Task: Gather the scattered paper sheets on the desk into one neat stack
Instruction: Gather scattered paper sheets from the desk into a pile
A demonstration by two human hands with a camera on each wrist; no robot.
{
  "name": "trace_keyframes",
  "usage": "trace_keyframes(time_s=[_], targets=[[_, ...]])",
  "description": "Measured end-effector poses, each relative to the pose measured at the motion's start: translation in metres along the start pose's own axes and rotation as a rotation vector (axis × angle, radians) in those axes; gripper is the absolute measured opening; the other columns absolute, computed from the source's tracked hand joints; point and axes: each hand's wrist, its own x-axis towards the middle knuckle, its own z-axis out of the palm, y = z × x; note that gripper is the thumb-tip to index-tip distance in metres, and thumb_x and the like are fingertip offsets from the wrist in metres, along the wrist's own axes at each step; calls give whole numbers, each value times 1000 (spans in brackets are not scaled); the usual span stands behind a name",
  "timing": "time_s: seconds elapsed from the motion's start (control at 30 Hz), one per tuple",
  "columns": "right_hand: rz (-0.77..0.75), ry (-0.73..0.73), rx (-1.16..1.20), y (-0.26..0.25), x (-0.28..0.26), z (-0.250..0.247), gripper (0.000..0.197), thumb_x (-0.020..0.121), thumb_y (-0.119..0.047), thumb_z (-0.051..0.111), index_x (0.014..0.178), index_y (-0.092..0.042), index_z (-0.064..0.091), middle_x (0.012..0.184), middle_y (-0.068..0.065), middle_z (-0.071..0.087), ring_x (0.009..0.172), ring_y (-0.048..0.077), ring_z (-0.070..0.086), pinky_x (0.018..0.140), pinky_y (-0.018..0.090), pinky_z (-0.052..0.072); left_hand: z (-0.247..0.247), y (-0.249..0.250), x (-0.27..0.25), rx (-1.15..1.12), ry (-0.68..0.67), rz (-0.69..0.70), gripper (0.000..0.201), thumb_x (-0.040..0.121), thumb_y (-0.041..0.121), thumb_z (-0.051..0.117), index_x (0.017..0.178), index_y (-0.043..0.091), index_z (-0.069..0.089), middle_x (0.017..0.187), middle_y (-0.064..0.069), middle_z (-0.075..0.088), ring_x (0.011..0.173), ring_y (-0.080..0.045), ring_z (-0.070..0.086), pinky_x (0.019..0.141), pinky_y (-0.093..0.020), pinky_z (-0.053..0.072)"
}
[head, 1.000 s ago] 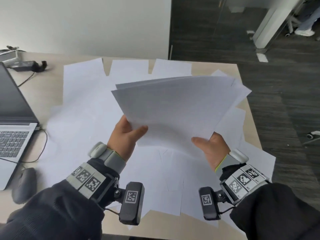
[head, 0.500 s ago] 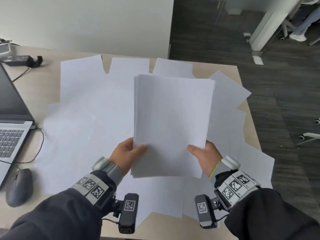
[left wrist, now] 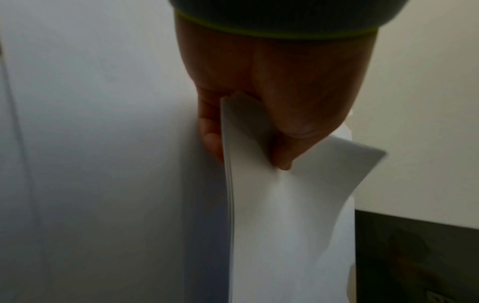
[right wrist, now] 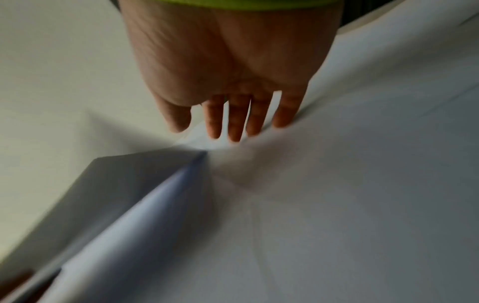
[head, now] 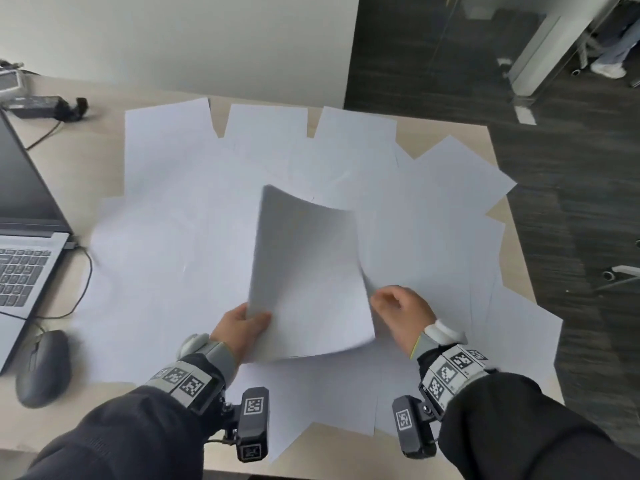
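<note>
My left hand (head: 247,322) holds a stack of white sheets (head: 308,271) by its near left corner, thumb on top. The stack is bowed and hangs just above the desk. The left wrist view shows the thumb and fingers of that hand (left wrist: 249,151) pinching the stack's edge (left wrist: 230,194). My right hand (head: 391,303) is off the stack, just to its right, with straight fingers (right wrist: 234,131) reaching down onto a loose sheet (right wrist: 337,205). Several scattered sheets (head: 180,220) overlap across the desk (head: 69,168). Part of the held stack (right wrist: 124,215) shows blurred at lower left.
An open laptop (head: 24,237) stands at the left edge, with a dark mouse (head: 43,368) and its cable in front. A power adapter (head: 38,105) lies at the far left. Sheets overhang the desk's right edge (head: 519,271), above dark floor.
The stack has come down from chest height to just over the desk. My right hand let go of it and moved right onto the loose sheets. The left hand still holds it.
</note>
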Motion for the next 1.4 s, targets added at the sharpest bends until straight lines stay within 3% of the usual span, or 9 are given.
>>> trace_keyframes(time_s=[0.13, 0.27, 0.67, 0.93, 1.0, 1.07, 1.13, 1.27, 1.4], targets=[[-2, -16, -495, 13, -5, -3, 73, 82, -73, 49, 145, -39, 35, 160, -14, 20, 149, 13, 13, 118, 40, 23, -24, -3, 9, -1, 70, 30, 8, 93, 10, 69, 97, 17, 69, 95, -15, 75, 91, -40, 70, 88, -56, 57], [55, -63, -631, 23, -10, 6, 103, 71, -84, 46, 154, -41, 1, 163, -14, -15, 151, 13, -15, 121, 49, 5, -33, -2, 9, -5, 77, 37, 16, 79, 19, 77, 93, 19, 67, 89, -11, 74, 82, -34, 70, 81, -47, 59], [233, 21, -608, 29, 4, 0, 111, 70, -88, 43, 155, -36, -5, 163, -13, -19, 151, 13, -14, 120, 53, 8, -30, -7, 11, 34, 26, 42, 12, 96, 7, 64, 99, 17, 70, 88, -10, 75, 76, -30, 69, 72, -37, 55], [222, 61, -552, 28, 6, -17, 79, 79, -77, 46, 149, -45, 25, 161, -19, 13, 147, 15, 15, 110, 47, 29, -18, -4, 5, 23, 7, 46, 12, 88, 15, 73, 98, 19, 70, 85, -6, 75, 74, -27, 70, 63, -31, 54], [200, 101, -454, 24, 6, -23, 54, 80, -72, 45, 129, -49, 44, 149, -17, 39, 135, 20, 38, 105, 49, 37, -12, -3, 4, 28, -6, 45, 10, 93, 12, 68, 98, 19, 70, 83, -4, 76, 72, -25, 70, 57, -28, 53], [158, 195, -281, 17, 5, -28, 35, 77, -69, 45, 99, -43, 51, 111, -13, 62, 100, 25, 60, 91, 47, 49, -2, -1, 3, 31, -36, 35, 10, 94, 11, 67, 100, 19, 70, 84, -4, 76, 71, -24, 71, 53, -26, 53], [133, 224, -154, 12, 2, -25, 42, 75, -73, 46, 101, -41, 52, 100, -11, 64, 86, 25, 63, 85, 44, 54, 8, 1, -1, 35, -63, 22, 20, 83, 18, 76, 102, 17, 70, 84, -4, 76, 72, -24, 71, 52, -26, 53], [-20, 174, -105, -2, -8, -8, 77, 71, -82, 42, 134, -40, 48, 143, -15, 52, 127, 19, 53, 106, 42, 43, 38, 7, -10, 52, -139, 23, 49, 66, 33, 69, 110, 12, 70, 90, -7, 77, 79, -28, 72, 60, -30, 54], [-116, -69, -330, -18, -14, 13, 104, 65, -91, 27, 151, -33, 30, 163, -15, 18, 151, 9, 11, 121, 43, 18, 66, 12, -17, 25, -170, -37, 36, 94, 43, 67, 116, 14, 69, 91, -3, 78, 83, -24, 73, 62, -31, 55]])
